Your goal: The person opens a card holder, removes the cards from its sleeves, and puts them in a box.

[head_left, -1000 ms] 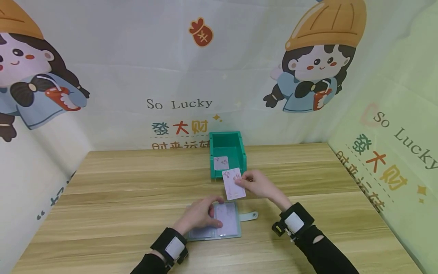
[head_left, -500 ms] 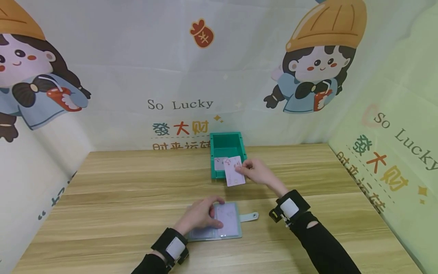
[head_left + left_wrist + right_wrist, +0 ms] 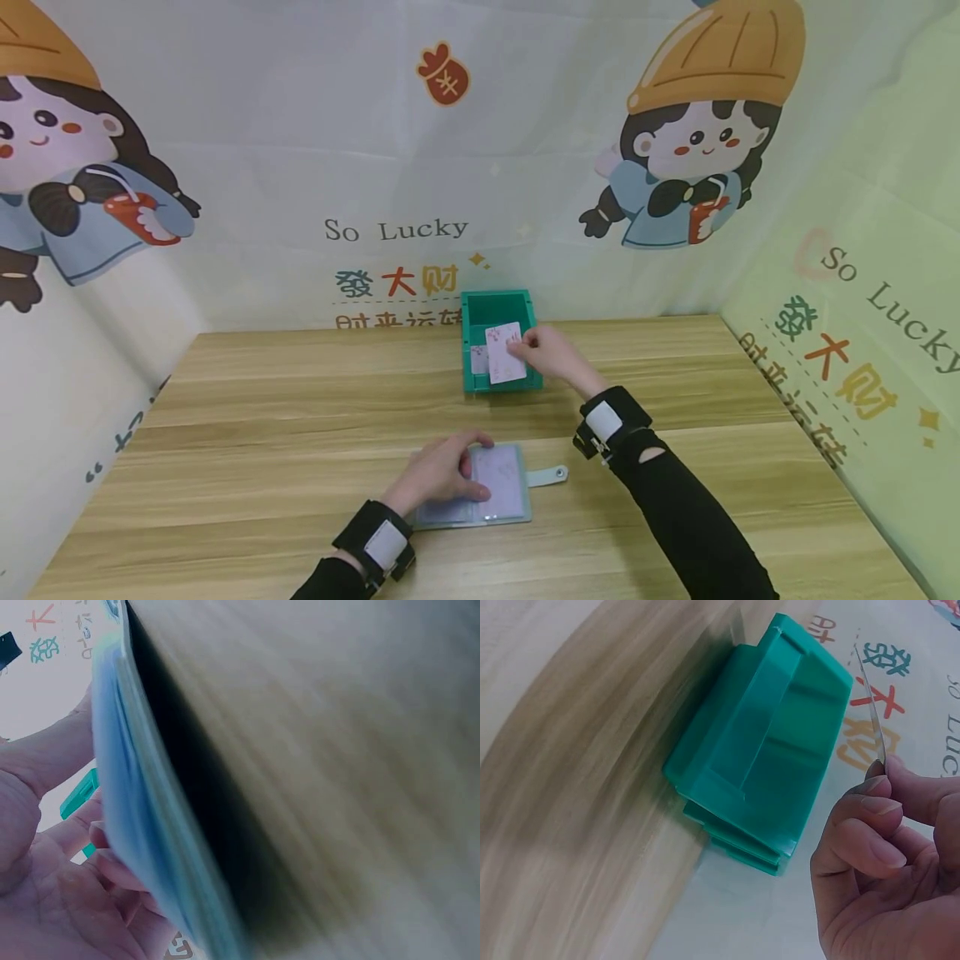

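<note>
In the head view my right hand (image 3: 553,353) pinches a pale pink printed card (image 3: 504,353) between thumb and fingers, over the front part of a green open-topped bin (image 3: 498,305). Seen edge-on in the right wrist view, the card (image 3: 872,712) rises from the fingertips. Another pink card (image 3: 478,360) lies inside the bin, partly covered by the held one. My left hand (image 3: 435,473) rests on an open card album (image 3: 504,483) with clear sleeves, thumb and fingers spread across its middle. The album's edge (image 3: 161,795) fills much of the left wrist view.
A strap with a metal snap (image 3: 551,476) sticks out from the album's right side. Both stand on a wood-grain table (image 3: 300,400). Behind the bin hangs a printed cloth backdrop (image 3: 360,108), and a similar cloth (image 3: 885,250) closes off the right side.
My right hand has carried the card away from the album and up over the green bin. The left hand and the album have stayed in place.
</note>
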`<state>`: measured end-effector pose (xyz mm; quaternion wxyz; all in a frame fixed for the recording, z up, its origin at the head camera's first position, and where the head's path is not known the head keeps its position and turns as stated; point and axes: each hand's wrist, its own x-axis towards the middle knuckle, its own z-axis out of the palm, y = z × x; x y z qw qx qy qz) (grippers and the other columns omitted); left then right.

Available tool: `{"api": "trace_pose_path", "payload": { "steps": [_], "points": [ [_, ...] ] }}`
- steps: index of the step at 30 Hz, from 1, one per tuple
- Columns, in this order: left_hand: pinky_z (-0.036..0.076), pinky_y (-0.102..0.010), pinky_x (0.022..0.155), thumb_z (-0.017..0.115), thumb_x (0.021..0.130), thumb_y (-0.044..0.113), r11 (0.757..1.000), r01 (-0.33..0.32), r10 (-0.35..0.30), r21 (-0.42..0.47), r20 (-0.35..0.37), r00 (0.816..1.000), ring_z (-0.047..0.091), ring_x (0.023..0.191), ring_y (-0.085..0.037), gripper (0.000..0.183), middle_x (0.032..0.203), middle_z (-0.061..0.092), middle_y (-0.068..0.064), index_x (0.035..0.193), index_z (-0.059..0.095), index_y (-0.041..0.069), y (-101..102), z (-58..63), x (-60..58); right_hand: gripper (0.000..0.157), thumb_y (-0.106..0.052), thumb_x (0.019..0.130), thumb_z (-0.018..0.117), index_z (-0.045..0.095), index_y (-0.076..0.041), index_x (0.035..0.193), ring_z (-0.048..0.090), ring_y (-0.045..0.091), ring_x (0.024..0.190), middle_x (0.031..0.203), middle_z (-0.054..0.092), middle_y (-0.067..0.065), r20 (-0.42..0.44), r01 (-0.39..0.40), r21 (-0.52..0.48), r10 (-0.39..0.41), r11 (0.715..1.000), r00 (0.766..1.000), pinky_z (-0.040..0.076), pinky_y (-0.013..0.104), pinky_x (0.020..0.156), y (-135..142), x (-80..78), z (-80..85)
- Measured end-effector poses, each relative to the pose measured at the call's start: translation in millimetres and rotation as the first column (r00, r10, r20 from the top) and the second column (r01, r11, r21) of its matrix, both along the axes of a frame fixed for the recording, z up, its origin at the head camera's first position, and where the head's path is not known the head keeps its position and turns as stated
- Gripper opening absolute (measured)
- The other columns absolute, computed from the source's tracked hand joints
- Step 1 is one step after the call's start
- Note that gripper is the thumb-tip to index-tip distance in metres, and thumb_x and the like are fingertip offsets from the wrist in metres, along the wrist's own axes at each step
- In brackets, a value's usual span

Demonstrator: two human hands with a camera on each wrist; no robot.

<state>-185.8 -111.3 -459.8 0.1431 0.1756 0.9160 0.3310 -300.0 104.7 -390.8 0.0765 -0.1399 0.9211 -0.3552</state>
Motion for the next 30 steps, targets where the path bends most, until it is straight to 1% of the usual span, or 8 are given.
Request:
{"api": "trace_pose_path", "payload": {
  "steps": [5,9,14,18,22,24,27,30],
  "points": [
    [0.033,-0.026,0.064,0.095,0.075,0.019,1.0,0.001,-0.001,-0.014,-0.026,1.0,0.049,0.069,-0.013,0.063,0.079,0.057,0.003,0.132,0.066,0.015,-0.4,0.0,0.5,0.041,-0.025,0.109,0.058,0.056,-0.009,0.071,0.039,0.011,0.056,0.062,0.04,-0.003,0.013,0.01,0.033,-0.011,0.999,1.0,0.03,0.025,0.055,-8.8,-11.4,2.2],
    [0.033,-0.026,0.064,0.095,0.075,0.019,1.0,0.002,-0.003,-0.01,-0.026,1.0,0.049,0.068,-0.012,0.064,0.079,0.057,0.003,0.132,0.066,0.015,-0.8,0.5,1.0,0.047,-0.023,0.109,0.058,0.05,-0.01,0.064,0.034,0.011,0.05,0.057,0.035,-0.004,0.038,0.009,0.052,-0.011,0.999,0.999,0.026,0.025,0.051,-17.2,-20.8,1.7],
    [0.033,-0.026,0.063,0.094,0.076,0.019,1.0,0.005,-0.005,-0.003,-0.018,1.0,0.049,0.068,-0.013,0.063,0.078,0.057,0.003,0.132,0.066,0.014,-0.8,0.9,0.9,0.048,-0.022,0.109,0.058,0.046,-0.011,0.064,0.032,0.009,0.049,0.056,0.035,-0.004,0.031,0.052,0.138,-0.057,0.989,0.998,0.024,0.023,0.049,-31.2,-32.2,-3.4],
    [0.033,-0.025,0.063,0.094,0.076,0.019,1.0,0.009,-0.009,0.0,-0.016,1.0,0.049,0.068,-0.012,0.063,0.078,0.057,0.003,0.132,0.066,0.014,-0.3,0.1,0.3,0.046,-0.022,0.109,0.059,0.046,-0.01,0.066,0.038,0.011,0.051,0.057,0.039,-0.002,-0.004,0.091,0.215,-0.092,0.972,0.996,0.029,0.024,0.051,-41.8,-38.8,-9.6],
    [0.033,-0.025,0.062,0.094,0.077,0.019,1.0,0.009,-0.009,-0.001,-0.013,1.0,0.049,0.068,-0.012,0.063,0.079,0.056,0.003,0.132,0.065,0.015,-0.7,-0.2,0.0,0.04,-0.021,0.108,0.06,0.05,-0.008,0.072,0.047,0.015,0.057,0.063,0.047,0.002,0.008,0.117,0.253,-0.124,0.96,0.992,0.036,0.026,0.056,-51.1,-42.3,-15.8],
    [0.033,-0.025,0.062,0.094,0.077,0.019,1.0,0.01,-0.01,-0.001,-0.011,1.0,0.049,0.068,-0.012,0.063,0.079,0.057,0.003,0.133,0.065,0.015,-0.8,0.2,0.1,0.036,-0.021,0.108,0.059,0.053,-0.006,0.076,0.049,0.017,0.058,0.067,0.05,0.004,0.042,0.125,0.269,-0.142,0.955,0.989,0.038,0.028,0.057,-55.1,-44.6,-19.5],
    [0.033,-0.025,0.062,0.094,0.077,0.019,1.0,0.008,-0.008,-0.001,-0.008,1.0,0.049,0.068,-0.012,0.063,0.079,0.057,0.003,0.133,0.065,0.015,-0.9,1.4,0.9,0.027,-0.02,0.108,0.06,0.059,-0.002,0.087,0.05,0.018,0.061,0.073,0.051,0.007,0.073,0.135,0.288,-0.162,0.948,0.984,0.039,0.031,0.06,-59.9,-48.2,-26.1],
    [0.033,-0.025,0.062,0.094,0.076,0.018,1.0,0.008,-0.008,0.001,-0.009,1.0,0.049,0.068,-0.012,0.063,0.08,0.057,0.002,0.132,0.065,0.015,-1.4,2.3,1.3,0.02,-0.017,0.106,0.062,0.065,0.002,0.103,0.057,0.023,0.073,0.087,0.061,0.013,0.065,0.141,0.304,-0.168,0.942,0.984,0.043,0.033,0.067,-63.4,-49.1,-30.7]
  ]
}}
